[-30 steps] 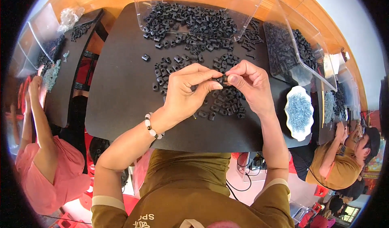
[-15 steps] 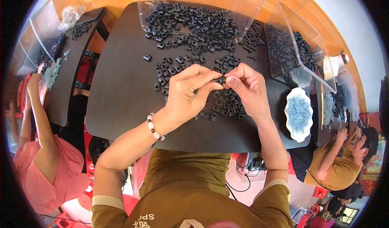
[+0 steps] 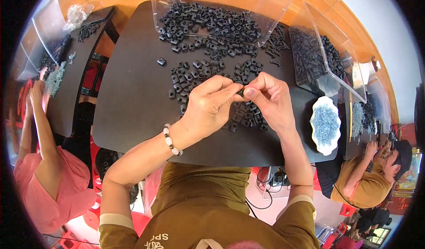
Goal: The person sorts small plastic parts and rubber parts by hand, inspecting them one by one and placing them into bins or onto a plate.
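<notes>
Over the middle of the table, my left hand (image 3: pixel 209 105) and my right hand (image 3: pixel 273 102) meet fingertip to fingertip. Pinched between them is a small black plastic piece (image 3: pixel 240 92), which looks like a cord lock; the fingers hide most of it. Beneath and around my hands lie loose black plastic pieces (image 3: pixel 188 75), stubby and with holes through them. A larger heap of the same pieces (image 3: pixel 212 21) spills from a clear bin at the far side. To the right of my right hand stands a scalloped white dish (image 3: pixel 327 150) with tiny blue-grey bits, too small to make out.
The clear bin (image 3: pixel 155 10) lies open toward me. A second clear bin (image 3: pixel 327 67) full of black parts stands at the far right, with thin black pins (image 3: pixel 275 63) beside it. One person (image 3: pixel 53 182) works at the left, another (image 3: pixel 369 178) at the right, each at a table.
Both hands have stayed together over the table, dipping slightly. My left hand has turned a little, and the fingers now cover more of the black piece.
</notes>
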The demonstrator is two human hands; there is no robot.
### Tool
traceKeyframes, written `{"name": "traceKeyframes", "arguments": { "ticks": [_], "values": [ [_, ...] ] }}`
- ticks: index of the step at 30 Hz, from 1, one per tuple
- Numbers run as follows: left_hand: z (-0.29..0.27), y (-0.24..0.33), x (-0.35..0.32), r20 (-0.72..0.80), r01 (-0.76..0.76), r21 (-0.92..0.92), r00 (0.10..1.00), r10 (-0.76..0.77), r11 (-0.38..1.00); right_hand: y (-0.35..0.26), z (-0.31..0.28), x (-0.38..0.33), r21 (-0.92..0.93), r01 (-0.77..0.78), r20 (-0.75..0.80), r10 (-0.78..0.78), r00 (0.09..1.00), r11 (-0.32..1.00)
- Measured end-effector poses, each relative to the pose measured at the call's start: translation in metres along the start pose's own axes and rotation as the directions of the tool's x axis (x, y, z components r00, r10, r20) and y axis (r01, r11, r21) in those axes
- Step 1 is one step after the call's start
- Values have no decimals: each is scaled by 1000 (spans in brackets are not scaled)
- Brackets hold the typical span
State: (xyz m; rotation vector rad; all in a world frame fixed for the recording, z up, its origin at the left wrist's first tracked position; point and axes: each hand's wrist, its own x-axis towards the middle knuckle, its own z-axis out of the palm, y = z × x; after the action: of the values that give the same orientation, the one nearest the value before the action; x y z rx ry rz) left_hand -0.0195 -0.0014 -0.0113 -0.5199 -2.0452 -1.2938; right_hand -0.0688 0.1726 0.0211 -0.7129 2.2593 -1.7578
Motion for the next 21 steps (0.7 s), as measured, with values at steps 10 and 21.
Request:
{"name": "traceKeyframes", "arguments": {
  "ticks": [10,21],
  "values": [
    [-1,2,5,25,118,-85,993,-116,989,3,-4,2,240,-71,76,55,996,968],
    [-4,4,3,3,174,-109,985,-175,979,9,-5,4,259,-34,77,15,997,965]
  ]
}}
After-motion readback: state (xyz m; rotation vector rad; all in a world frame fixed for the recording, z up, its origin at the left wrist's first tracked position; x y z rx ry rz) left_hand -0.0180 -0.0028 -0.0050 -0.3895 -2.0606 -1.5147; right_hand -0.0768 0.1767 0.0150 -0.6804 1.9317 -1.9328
